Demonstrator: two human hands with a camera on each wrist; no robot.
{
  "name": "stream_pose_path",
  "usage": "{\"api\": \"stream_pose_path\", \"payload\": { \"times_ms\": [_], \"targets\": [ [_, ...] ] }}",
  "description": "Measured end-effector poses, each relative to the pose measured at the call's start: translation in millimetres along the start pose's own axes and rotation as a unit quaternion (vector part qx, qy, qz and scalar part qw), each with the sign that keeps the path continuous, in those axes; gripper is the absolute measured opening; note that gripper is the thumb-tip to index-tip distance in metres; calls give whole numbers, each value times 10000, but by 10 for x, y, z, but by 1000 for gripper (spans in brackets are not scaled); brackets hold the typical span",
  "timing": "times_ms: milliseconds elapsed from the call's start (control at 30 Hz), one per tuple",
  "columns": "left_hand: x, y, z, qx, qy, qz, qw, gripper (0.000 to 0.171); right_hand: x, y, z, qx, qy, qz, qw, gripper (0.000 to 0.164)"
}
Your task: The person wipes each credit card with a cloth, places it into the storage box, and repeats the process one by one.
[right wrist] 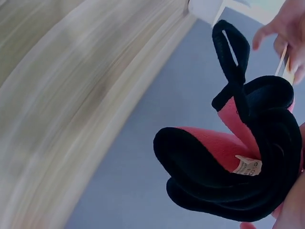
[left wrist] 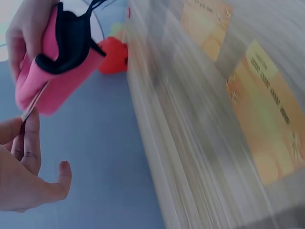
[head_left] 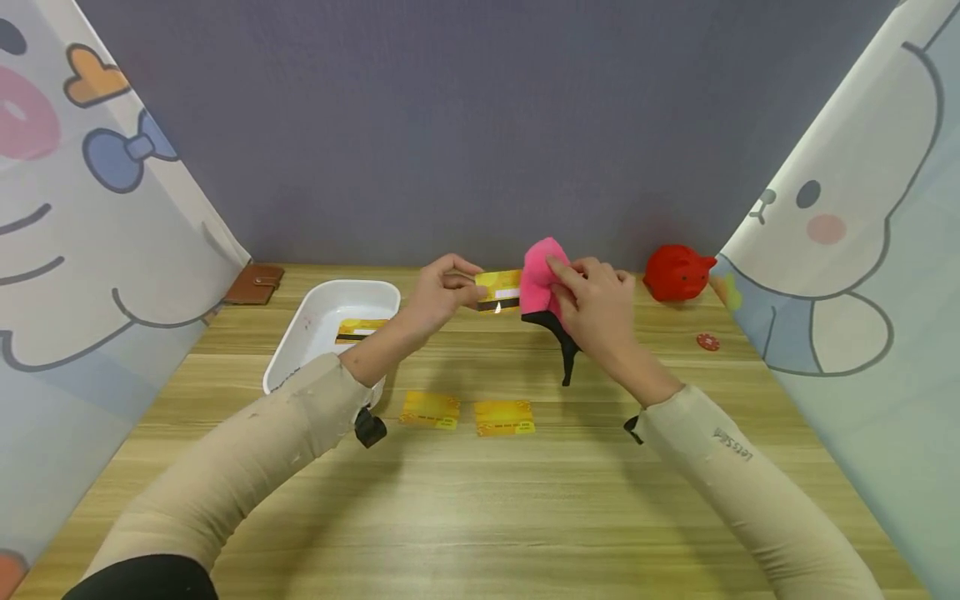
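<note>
Between thumb and fingers, my left hand [head_left: 438, 300] pinches a gold bank card [head_left: 504, 282], its dark stripe and white strip facing up towards the head camera. The card's far end meets a pink fabric piece [head_left: 536, 287] with black trim and a dangling black loop [right wrist: 233, 52]. My right hand [head_left: 600, 308] grips that soft piece from the right, thumb and fingers on the pink cloth. In the right wrist view its folds, thick black edges [right wrist: 190, 162] and a small white label [right wrist: 248, 166] show. Both hands are raised above the table near the back wall.
Two gold cards [head_left: 430, 409] [head_left: 505, 417] lie on the wooden table in front. A white tray [head_left: 303, 315] on the left contains a gold card [head_left: 358, 331]. Behind it sits a brown wallet [head_left: 255, 285]. A red piggy bank [head_left: 677, 273] and poker chip [head_left: 707, 342] are right.
</note>
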State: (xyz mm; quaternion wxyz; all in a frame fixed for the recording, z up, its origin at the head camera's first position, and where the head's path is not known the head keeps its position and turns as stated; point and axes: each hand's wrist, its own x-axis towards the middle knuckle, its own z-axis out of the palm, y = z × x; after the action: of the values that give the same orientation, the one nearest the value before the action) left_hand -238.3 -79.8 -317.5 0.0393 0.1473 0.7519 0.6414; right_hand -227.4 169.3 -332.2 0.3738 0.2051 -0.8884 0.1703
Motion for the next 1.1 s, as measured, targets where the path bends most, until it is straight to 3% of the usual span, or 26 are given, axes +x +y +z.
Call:
{"api": "stream_pose_path", "payload": {
  "times_ms": [167,300,500,733,867,1100],
  "targets": [
    [2,-9,-156,412,226,-219,9987,30,-11,96,-20,116,116,273,9995,31],
    [27,-40,-203,588,407,-273,9971,30,-9,71,-54,149,224,236,9994,32],
    [60,-100,-149,650,322,-95,9973,28,13,-81,-69,112,399,-563,9976,31],
    [61,-77,18,851,87,317,9958,20,11,-198,24,-317,542,-1603,9851,27],
    [31,-35,88,624,-110,243,9977,16,-16,-234,91,-269,442,-1785,9826,26],
    [12,14,79,227,-223,189,9993,20,-11,-218,108,-239,492,-1681,9842,26]
  ]
}}
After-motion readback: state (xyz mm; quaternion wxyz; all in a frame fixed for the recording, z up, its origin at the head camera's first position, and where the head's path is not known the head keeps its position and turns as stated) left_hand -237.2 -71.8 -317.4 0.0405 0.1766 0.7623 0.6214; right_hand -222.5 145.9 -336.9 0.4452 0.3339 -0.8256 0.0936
